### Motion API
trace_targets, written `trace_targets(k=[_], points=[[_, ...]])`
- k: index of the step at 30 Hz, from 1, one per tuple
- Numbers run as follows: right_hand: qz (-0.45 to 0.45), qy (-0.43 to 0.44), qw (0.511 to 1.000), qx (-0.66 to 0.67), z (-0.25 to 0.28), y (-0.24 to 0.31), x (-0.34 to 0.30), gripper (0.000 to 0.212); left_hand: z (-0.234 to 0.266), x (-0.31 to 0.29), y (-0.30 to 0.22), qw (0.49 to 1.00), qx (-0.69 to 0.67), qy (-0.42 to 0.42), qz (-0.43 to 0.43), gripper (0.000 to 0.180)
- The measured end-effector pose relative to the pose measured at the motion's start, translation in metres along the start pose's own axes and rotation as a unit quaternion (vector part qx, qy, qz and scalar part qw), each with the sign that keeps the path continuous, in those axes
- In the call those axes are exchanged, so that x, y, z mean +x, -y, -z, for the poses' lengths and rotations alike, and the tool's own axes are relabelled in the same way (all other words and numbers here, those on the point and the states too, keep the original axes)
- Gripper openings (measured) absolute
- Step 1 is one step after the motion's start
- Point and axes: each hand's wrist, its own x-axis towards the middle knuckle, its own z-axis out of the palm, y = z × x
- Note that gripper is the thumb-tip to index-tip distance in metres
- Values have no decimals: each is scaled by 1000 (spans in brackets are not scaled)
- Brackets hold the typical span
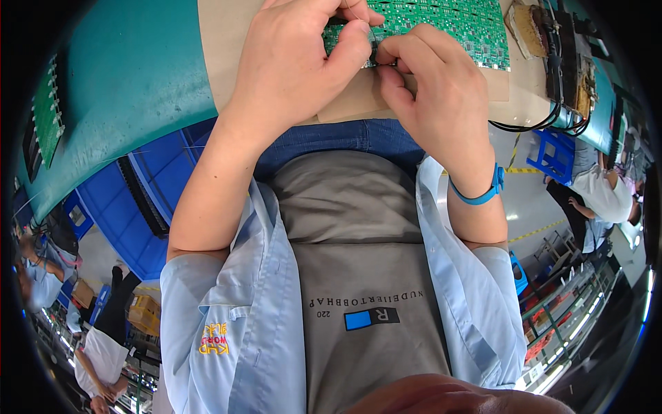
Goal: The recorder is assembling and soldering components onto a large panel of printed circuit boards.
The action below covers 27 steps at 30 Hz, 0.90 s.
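A green circuit board panel (476,34), crowded with small parts, lies in front of me on a brown cardboard sheet (493,86). My left hand (296,62) reaches over the panel's left end, its thumb and fingers closed in a pinch. A thin wire (355,10) shows at those fingertips. Close beside it, my right hand (441,76) rests at the panel's near edge with thumb and index finger bent together. Something small and dark sits between the two hands, and the fingers hide most of it. A blue strap (483,195) circles my right wrist.
A teal mat (138,62) covers the table at left, where another green board (48,124) stands upright. Blue bins (127,214) sit below the table edge. Black cables and a worn fixture (569,62) are at right. Other people are on both sides.
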Motion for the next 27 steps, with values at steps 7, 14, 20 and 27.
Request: trace_targets(k=[7, 14, 20, 27], points=[[32, 42, 995, -82, 5, 4, 1, 15, 1, 0, -7, 997, -32, 11, 67, 5], [74, 55, 982, -167, 6, 4, 5, 9, 4, 0, -3, 997, -42, 25, 54, 6], [114, 69, 965, -227, 5, 13, 6, 4, 12, 1, -7, 995, 6, 55, 82, 7], [144, 90, 939, -299, 2, 22, 12, 6, 15, 0, -5, 973, 107, 135, 151, 6]])
